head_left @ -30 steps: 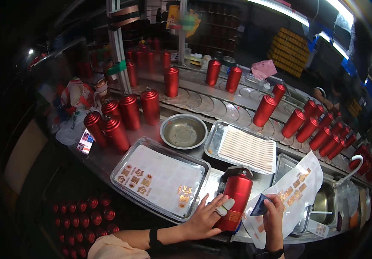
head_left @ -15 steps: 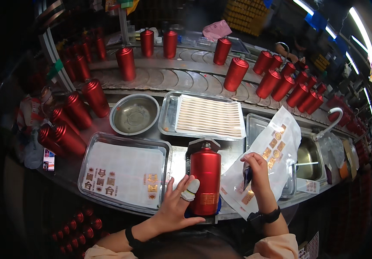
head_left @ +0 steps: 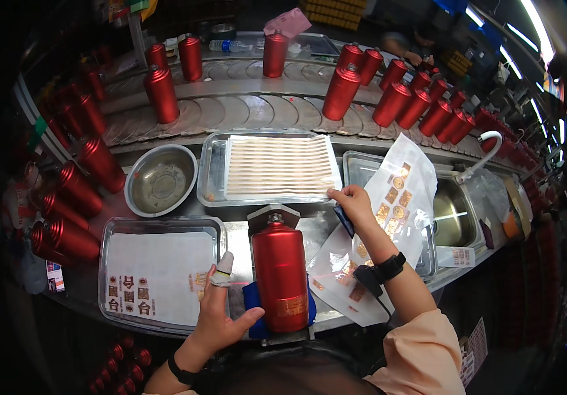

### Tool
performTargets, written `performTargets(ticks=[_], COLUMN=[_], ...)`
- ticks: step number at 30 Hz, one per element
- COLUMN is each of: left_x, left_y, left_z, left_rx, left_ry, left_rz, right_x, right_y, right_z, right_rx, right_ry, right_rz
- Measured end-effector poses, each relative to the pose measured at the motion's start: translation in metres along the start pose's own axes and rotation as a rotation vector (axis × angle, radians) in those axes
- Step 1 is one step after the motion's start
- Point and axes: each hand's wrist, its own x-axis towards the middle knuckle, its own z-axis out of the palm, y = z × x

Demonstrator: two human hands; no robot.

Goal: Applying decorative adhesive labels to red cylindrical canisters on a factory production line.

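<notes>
A red metallic bottle (head_left: 278,263) with a gold label low on its front stands in a metal holder in front of me, a blue cloth (head_left: 254,309) at its base. My left hand (head_left: 217,316) is open beside the bottle's left side, thumb and fingers apart, a white cover and ring on one finger. At the lower right corner of a sheet with gold-brown stripes (head_left: 277,172), my right hand (head_left: 352,205) has its thumb and forefinger closed. Under its curled fingers sits a small dark blue flat tool (head_left: 344,220); its exact kind is unclear.
The striped sheet lies in a metal tray (head_left: 212,184). A left tray (head_left: 106,263) holds a sticker sheet; a metal bowl (head_left: 162,181) stands behind it. A backing sheet with gold stickers (head_left: 395,197) lies right, near a sink (head_left: 455,224). Red bottles (head_left: 341,92) line the conveyor (head_left: 231,112).
My right hand has moved up and left from the gold sticker sheet to the striped sheet's corner. My left hand has drawn left, away from the bottle. The view has shifted.
</notes>
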Motion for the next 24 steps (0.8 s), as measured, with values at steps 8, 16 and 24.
performTargets(ticks=[8,16,24], left_x=[0.010,0.017,0.066], left_y=[-0.007,0.008,0.026], left_z=[0.011,0.006,-0.013], left_rx=[-0.115,-0.147,-0.489], left_ry=[0.010,0.022,0.189], left_rz=[-0.046,-0.121,-0.139], right_x=[0.003,-0.021,-0.047], right_y=[0.002,-0.008,-0.087], right_z=[-0.005,-0.011,-0.010], right_rx=[0.193,0.320,-0.116], right_ry=[-0.069,-0.110,0.006], right_rz=[0.079,0.167,-0.371])
